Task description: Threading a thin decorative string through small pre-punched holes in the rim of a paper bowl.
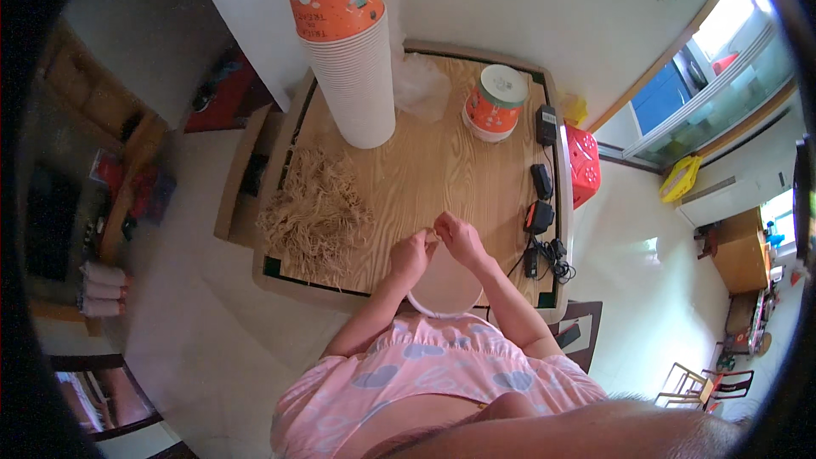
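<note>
My left hand (412,253) and my right hand (461,240) meet at the far rim of a white paper bucket (444,291), whose open mouth faces up at the table's front edge. Both hands are closed, fingertips pinched close together; what lies between them is too small to make out. To the left of my hands spreads a tangled heap of tan twine (314,212). Behind it rises a tall stack of nested white paper buckets (353,76), topped by an orange and green printed one (336,0).
An upturned orange and green bucket (495,106) stands at the back right of the wooden table (416,170). Black power adapters (539,217) and cables line the right edge. Crumpled clear plastic (422,85) lies by the wall. A red stool (584,166) is beside the table.
</note>
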{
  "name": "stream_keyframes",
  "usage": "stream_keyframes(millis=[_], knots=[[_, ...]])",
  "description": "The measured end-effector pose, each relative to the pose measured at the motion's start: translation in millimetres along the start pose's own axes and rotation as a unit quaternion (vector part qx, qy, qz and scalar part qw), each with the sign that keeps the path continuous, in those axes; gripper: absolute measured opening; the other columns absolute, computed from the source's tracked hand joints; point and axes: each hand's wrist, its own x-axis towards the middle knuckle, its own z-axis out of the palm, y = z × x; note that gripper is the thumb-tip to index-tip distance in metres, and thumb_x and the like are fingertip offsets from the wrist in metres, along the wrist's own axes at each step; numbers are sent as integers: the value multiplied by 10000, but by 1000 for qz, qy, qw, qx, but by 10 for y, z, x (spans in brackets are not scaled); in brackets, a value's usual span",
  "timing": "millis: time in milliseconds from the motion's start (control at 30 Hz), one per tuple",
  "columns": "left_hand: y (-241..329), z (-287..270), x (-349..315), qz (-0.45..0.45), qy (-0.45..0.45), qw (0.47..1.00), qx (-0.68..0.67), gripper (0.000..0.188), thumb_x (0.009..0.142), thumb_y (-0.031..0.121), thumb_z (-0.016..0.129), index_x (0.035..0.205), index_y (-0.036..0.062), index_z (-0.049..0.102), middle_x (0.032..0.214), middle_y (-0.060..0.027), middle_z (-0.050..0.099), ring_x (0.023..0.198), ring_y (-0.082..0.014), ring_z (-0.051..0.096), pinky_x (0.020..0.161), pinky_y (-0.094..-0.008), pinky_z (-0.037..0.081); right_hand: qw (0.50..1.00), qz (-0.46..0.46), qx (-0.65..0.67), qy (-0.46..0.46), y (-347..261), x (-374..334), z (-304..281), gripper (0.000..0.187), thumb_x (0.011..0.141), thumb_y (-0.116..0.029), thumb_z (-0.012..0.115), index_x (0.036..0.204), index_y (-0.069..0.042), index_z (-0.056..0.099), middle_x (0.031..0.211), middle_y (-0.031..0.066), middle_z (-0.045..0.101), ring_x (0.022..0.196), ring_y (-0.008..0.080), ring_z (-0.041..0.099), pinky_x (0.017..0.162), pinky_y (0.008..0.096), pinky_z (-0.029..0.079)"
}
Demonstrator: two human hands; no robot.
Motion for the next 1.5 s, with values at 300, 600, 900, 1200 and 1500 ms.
stream_keyframes(millis=[300,600,900,1200,1500], knots=[[-417,312,125,9,-39,989,-144,168,853,188,540,806,53,627,730,-142,648,710,-317,634,630,-410,494,990,41,128,53,-1,-108,67,89,918,-77,480,923,7,509,755,114,600,715,187,644,625,298,512],[-651,650,403,-113,-73,867,-479,146,922,120,454,854,24,541,762,-73,601,658,-180,593,635,-310,493,994,9,96,42,66,40,43,72,910,-59,489,911,10,510,760,87,595,693,133,602,614,271,502],[-621,595,338,-274,-209,547,-763,182,905,218,491,814,80,565,626,9,530,457,-77,418,384,-194,308,992,40,122,-18,58,157,17,67,884,-50,533,904,14,530,791,95,605,710,145,603,621,278,499],[-428,441,250,-224,-213,703,-640,172,844,286,636,881,118,642,586,66,474,426,-28,379,362,-186,271,999,-41,32,10,173,116,48,56,850,-31,567,898,-1,562,814,91,586,735,166,604,627,286,496],[-325,553,210,-243,-107,725,-635,138,836,216,643,839,82,610,572,50,485,415,-36,397,356,-198,277,997,-39,73,-8,-56,-107,-90,84,831,-29,587,913,-13,575,926,110,575,824,202,593,684,300,495]])
